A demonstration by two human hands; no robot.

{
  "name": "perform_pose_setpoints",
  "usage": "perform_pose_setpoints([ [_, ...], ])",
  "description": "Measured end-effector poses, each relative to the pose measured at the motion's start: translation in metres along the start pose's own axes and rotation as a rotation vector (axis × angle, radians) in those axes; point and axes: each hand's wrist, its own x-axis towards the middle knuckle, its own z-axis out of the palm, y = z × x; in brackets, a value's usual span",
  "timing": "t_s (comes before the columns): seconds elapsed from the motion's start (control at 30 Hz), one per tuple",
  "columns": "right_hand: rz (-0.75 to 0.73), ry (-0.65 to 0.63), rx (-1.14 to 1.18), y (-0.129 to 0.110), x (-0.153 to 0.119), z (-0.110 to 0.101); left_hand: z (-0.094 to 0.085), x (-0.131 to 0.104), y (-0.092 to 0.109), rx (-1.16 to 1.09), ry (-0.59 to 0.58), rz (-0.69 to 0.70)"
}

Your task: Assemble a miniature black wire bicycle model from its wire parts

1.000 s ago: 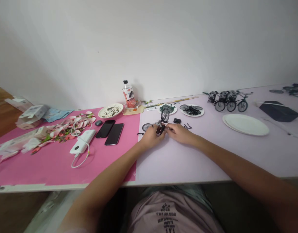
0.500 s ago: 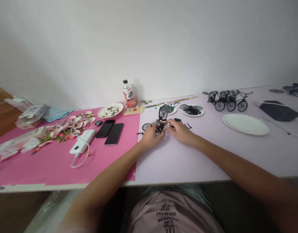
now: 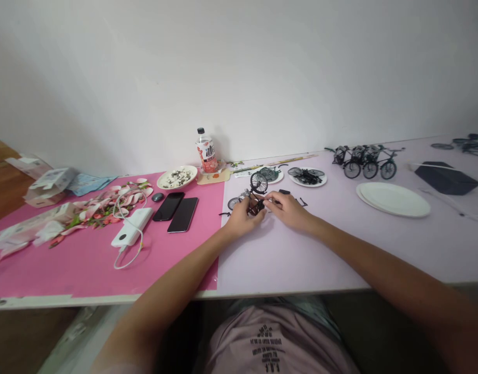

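Between both hands is a small black model bicycle point(image 3: 259, 183), tilted with one spoked wheel pointing up and away from me. My left hand point(image 3: 242, 218) is closed round its frame from the left. From the right, the fingertips of my right hand point(image 3: 287, 209) pinch at the middle of the frame; whether a small part is between them is hidden. Another spoked wheel point(image 3: 234, 202) lies just beyond my left fingers. Close past my right hand are a small black piece point(image 3: 284, 191) and a thin bent black part point(image 3: 302, 202).
Plates of bicycle parts point(image 3: 308, 176) stand behind the hands. Several assembled model bicycles point(image 3: 369, 162) and stacked white plates point(image 3: 394, 199) are to the right. On the pink side lie two phones point(image 3: 183, 215), a power bank point(image 3: 132, 227), petals point(image 3: 106, 203), a bowl point(image 3: 177, 177) and a bottle point(image 3: 207, 151).
The model bicycle has turned a little in my hands, its raised wheel shifting slightly left and facing me more. Both hands stay in nearly the same place.
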Motion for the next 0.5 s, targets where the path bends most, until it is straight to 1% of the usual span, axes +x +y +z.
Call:
perform_pose_setpoints([
  [0.13,0.004,-0.016,0.014,-0.0008,-0.0009,0.0,-0.0013,-0.0006,0.0029,0.073,-0.005,-0.02],
  [0.3,0.021,-0.028,0.01,-0.0004,-0.0001,0.0,-0.0017,-0.0007,0.0048,0.075,-0.01,-0.034],
  [0.5,0.023,-0.032,0.061,-0.002,-0.0009,-0.0007,-0.0012,-0.0002,0.0049,0.125,-0.003,-0.039],
])
